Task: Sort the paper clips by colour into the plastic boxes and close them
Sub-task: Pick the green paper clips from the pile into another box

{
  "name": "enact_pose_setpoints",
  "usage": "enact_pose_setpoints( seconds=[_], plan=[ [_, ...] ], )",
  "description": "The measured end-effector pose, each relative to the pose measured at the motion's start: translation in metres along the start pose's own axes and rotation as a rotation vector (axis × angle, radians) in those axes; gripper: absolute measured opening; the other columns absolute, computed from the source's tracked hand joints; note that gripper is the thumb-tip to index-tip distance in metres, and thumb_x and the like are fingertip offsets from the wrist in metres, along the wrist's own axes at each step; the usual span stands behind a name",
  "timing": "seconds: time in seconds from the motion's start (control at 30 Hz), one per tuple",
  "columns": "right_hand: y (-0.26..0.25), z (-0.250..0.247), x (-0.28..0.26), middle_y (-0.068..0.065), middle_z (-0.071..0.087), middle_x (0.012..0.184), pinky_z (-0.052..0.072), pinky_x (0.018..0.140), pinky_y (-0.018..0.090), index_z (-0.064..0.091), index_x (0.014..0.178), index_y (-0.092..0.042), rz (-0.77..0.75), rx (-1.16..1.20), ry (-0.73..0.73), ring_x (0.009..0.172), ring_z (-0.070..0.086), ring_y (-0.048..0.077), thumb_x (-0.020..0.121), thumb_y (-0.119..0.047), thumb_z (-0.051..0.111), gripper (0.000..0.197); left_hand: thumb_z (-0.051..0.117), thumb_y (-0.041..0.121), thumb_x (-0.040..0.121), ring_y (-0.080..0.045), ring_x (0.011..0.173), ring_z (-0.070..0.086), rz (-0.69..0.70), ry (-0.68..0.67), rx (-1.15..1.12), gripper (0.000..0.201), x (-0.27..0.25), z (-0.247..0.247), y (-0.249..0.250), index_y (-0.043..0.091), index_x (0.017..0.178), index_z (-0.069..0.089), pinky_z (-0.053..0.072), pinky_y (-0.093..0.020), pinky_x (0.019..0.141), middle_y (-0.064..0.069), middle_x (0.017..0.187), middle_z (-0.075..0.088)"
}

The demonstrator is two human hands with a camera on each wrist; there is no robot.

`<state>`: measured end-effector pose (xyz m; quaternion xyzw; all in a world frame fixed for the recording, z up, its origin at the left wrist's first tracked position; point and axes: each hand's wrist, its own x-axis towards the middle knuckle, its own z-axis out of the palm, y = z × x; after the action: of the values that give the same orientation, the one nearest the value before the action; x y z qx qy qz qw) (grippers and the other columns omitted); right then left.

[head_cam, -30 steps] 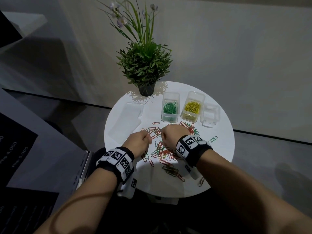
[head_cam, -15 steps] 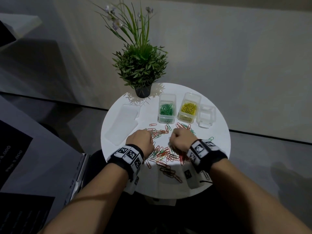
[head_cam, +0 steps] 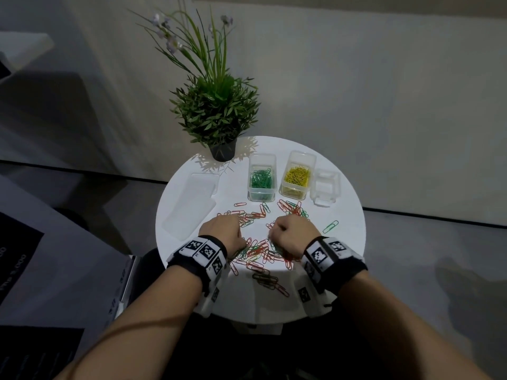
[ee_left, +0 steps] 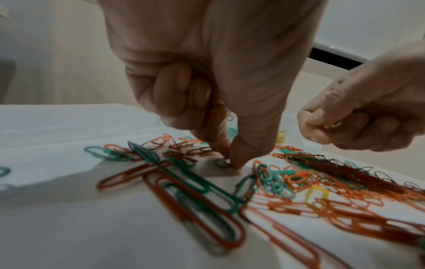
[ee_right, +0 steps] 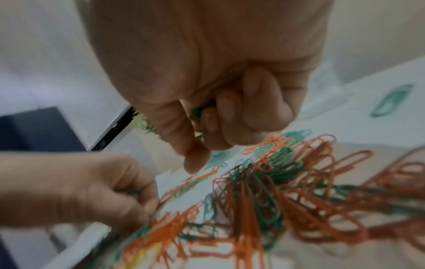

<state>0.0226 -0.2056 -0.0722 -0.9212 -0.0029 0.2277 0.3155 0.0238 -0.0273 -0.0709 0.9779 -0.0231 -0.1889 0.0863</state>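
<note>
A person's left hand (head_cam: 223, 233) and right hand (head_cam: 295, 234) work over a heap of mixed paper clips (head_cam: 260, 249) at the middle and near edge of a round white table (head_cam: 348, 237). The left hand's thumb and forefinger pinch a dark green clip (ee_left: 222, 162) against the tabletop; the right hand is clenched around several green clips (ee_right: 199, 111) it has gathered. Toward the far edge stand three open plastic boxes: one holding green clips (head_cam: 261, 179), one holding yellow clips (head_cam: 297, 176), and a third (head_cam: 325, 187) that holds none. A clear lid (head_cam: 193, 204) lies near the left edge. The sorting appears roughly halfway: orange clips dominate the heap, some green and a few yellow remain, and no box is closed.
</note>
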Motion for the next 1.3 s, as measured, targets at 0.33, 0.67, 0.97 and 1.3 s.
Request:
enact_pose_setpoints(
  seconds=[0.33, 0.67, 0.97, 1.3],
  plan=[
    [-0.013, 0.015, 0.011, 0.003, 0.067, 0.089, 0.054, 0.073, 0.032, 0.065, 0.092, -0.015, -0.023, -0.511, 0.028, 0.085, 0.063, 0.025, 0.083, -0.015, 0.059, 0.01, 0.051, 0.02, 0.088, -0.02, 0.074, 0.054, -0.03, 0.036, -0.498, 0.014, -0.016, 0.006, -0.033, 0.02, 0.075, 0.045, 0.042, -0.029, 0.065, -0.001, 0.076, 0.06],
    [-0.007, 0.018, -0.001, 0.006, 0.068, 0.095, 0.053, 0.074, 0.032, 0.066, 0.096, -0.014, -0.056, -0.55, 0.123, 0.09, 0.063, 0.027, 0.087, -0.015, 0.056, 0.014, 0.048, 0.027, 0.088, -0.021, 0.082, 0.06, -0.075, 0.011, -0.549, 0.018, -0.029, 0.02, -0.025, 0.019, 0.074, 0.054, 0.051, -0.035, 0.077, 0.0, 0.081, 0.065],
    [-0.009, 0.022, -0.01, 0.008, 0.067, 0.1, 0.049, 0.075, 0.033, 0.061, 0.102, -0.012, -0.104, -0.622, 0.062, 0.094, 0.063, 0.029, 0.085, -0.01, 0.052, 0.02, 0.055, 0.02, 0.075, -0.02, 0.077, 0.063, -0.03, 0.022, -0.268, 0.01, -0.021, 0.017, -0.008, 0.015, 0.07, 0.061, 0.046, -0.025, 0.062, 0.001, 0.076, 0.067],
    [-0.008, 0.024, -0.011, 0.008, 0.066, 0.09, 0.037, 0.061, 0.031, 0.051, 0.105, -0.01, -0.207, -0.669, 0.113, 0.083, 0.063, 0.029, 0.087, -0.006, 0.049, 0.019, 0.055, 0.028, 0.088, -0.019, 0.083, 0.062, 0.007, 0.084, -0.331, 0.017, -0.019, 0.012, -0.026, 0.018, 0.076, 0.063, 0.052, -0.031, 0.074, 0.004, 0.082, 0.068]
  ],
)
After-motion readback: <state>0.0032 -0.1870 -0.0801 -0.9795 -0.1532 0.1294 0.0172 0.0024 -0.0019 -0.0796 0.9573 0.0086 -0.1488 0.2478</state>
